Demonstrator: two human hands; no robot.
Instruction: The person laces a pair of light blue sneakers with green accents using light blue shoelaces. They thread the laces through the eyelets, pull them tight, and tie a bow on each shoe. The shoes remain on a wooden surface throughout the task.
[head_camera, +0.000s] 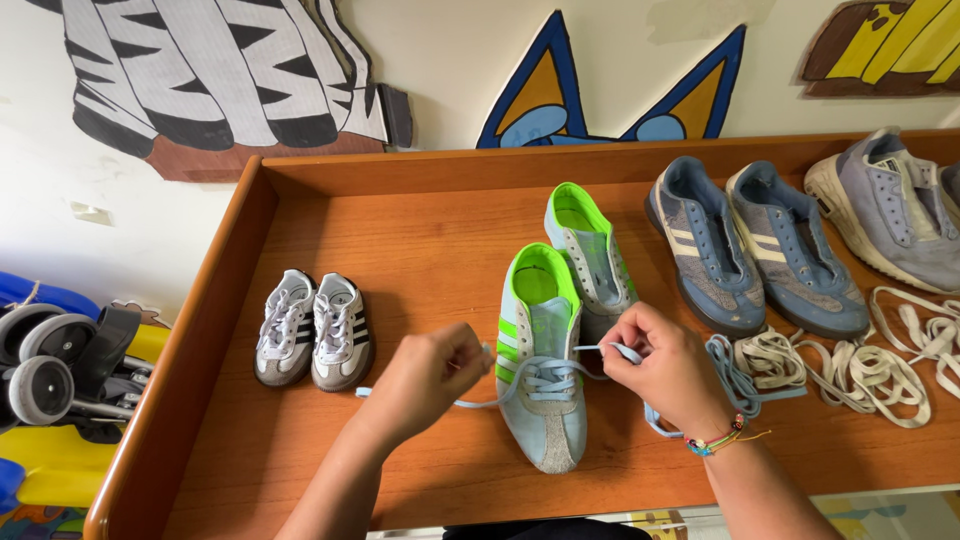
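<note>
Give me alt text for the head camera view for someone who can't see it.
Two hands, left hand and right hand, pull the ends of a light blue lace threaded through a pale blue shoe with neon green lining on a wooden tray table. Its unlaced partner, tiny striped grey toddler shoes, blue sneakers and loose laces lie around it.
</note>
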